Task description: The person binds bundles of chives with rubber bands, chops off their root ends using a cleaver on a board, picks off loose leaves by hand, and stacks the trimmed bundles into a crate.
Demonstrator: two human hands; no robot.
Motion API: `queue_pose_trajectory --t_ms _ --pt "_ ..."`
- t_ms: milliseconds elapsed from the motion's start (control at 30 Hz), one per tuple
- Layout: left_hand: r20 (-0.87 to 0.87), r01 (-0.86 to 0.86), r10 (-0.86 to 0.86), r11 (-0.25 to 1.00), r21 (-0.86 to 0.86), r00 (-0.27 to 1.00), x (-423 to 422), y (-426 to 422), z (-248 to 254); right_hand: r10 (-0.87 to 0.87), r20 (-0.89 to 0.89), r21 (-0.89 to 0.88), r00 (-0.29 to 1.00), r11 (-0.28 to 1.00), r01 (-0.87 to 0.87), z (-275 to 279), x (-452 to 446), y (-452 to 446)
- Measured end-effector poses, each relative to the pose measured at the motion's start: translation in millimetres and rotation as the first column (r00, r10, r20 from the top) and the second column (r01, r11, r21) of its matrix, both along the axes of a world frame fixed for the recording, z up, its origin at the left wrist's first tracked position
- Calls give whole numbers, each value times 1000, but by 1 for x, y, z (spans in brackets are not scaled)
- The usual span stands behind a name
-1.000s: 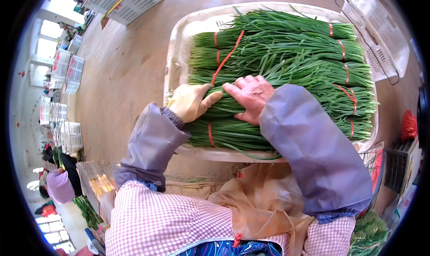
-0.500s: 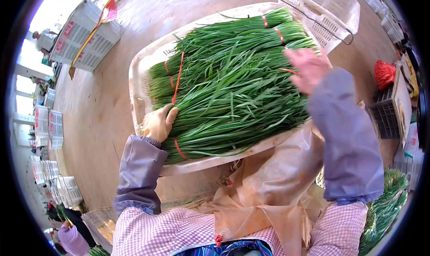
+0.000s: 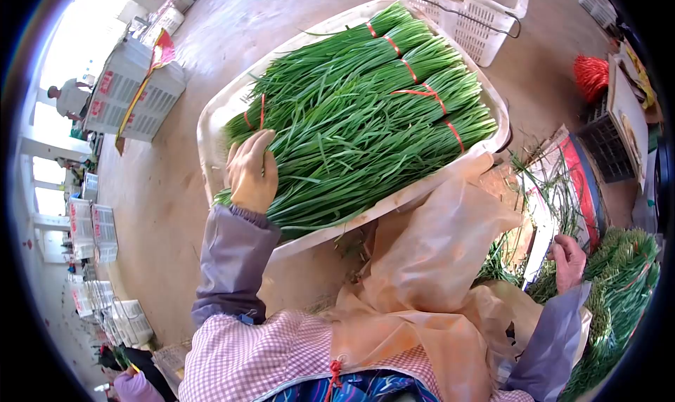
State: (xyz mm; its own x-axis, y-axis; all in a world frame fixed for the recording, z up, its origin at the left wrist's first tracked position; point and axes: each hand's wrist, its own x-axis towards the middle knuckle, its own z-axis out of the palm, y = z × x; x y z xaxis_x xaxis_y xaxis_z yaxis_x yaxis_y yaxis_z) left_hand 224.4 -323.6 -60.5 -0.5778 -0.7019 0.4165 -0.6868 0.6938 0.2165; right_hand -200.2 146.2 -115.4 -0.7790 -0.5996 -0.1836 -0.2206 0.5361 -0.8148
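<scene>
My left hand (image 3: pixel 251 173), in a pale glove, rests on the left end of the green leafy bunches (image 3: pixel 351 135), its fingers lying over them and the thumb apart. Red ties circle the bunches, which lie side by side in a shallow white tray (image 3: pixel 211 131). Low on the right is my bare right hand (image 3: pixel 568 261), its fingers curled together. It is beside a pile of tied green bunches (image 3: pixel 622 296) and a long white edge (image 3: pixel 540 244). What lies between its fingertips is too small to make out.
Loose green stems (image 3: pixel 559 195) lie on a red and white surface at the right. A white crate (image 3: pixel 471 33) stands behind the tray. At the right are a black crate (image 3: pixel 605 145) and a red bundle (image 3: pixel 590 75). Stacked crates (image 3: pixel 137 86) and a person (image 3: pixel 70 96) are at the left.
My right hand has left the tray's bunches and moved down to the right, beside the pile. My left hand stays at the bunches' left end. The view has shifted, showing more at the right.
</scene>
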Motion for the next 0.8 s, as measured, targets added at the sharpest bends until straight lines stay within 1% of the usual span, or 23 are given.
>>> queue_pose_trajectory --t_ms 67,100,133,167,200,233,267,300,333,400,467,533,633,767,800 --pt "-4 -21 21 1000 3 1000 -2 1 2 94 -33 10 995 996 -94 22 5 -26" --pt "-7 -37 37 999 19 999 -1 1 -1 97 -108 -106 989 988 -109 35 19 -58" --pt "-12 -54 54 998 36 998 -1 1 -5 141 -97 -140 985 978 -154 58 34 -92" --pt "0 -64 64 998 21 998 1 1 -9 211 -132 -215 968 948 -236 64 42 -120" --pt "11 -77 77 997 9 997 4 2 -15 269 -73 -292 960 915 -279 74 54 -150" --pt "20 -90 90 996 -3 996 6 3 -24 333 -131 -317 934 878 -358 75 61 -180" --pt "45 -129 127 991 34 991 9 4 -36 407 -288 -330 867 808 -488 82 72 -210" --pt "81 -179 171 979 99 982 7 11 -39 481 -345 -316 806 749 -582 83 75 -237" --pt "67 -192 185 975 114 980 6 14 -45 549 -395 -295 736 683 -668 81 76 -261" --pt "36 -200 197 970 136 980 6 17 -54 624 -324 -222 711 681 -698 72 78 -304" --pt "0 -194 196 970 145 981 5 19 -52 665 -295 -186 686 664 -724 47 70 -332" --pt "12 -191 192 969 159 981 4 19 -49 687 -249 -183 683 659 -729 32 69 -350" --pt "13 -176 176 970 168 984 5 18 -50 734 -148 -71 662 660 -748 29 70 -356" --pt "-6 -145 148 976 165 989 5 17 -50 752 -102 1 651 655 -756 22 75 -361" --pt "-16 -136 140 977 164 990 5 17 -49 754 -173 -26 634 640 -768 16 76 -361"
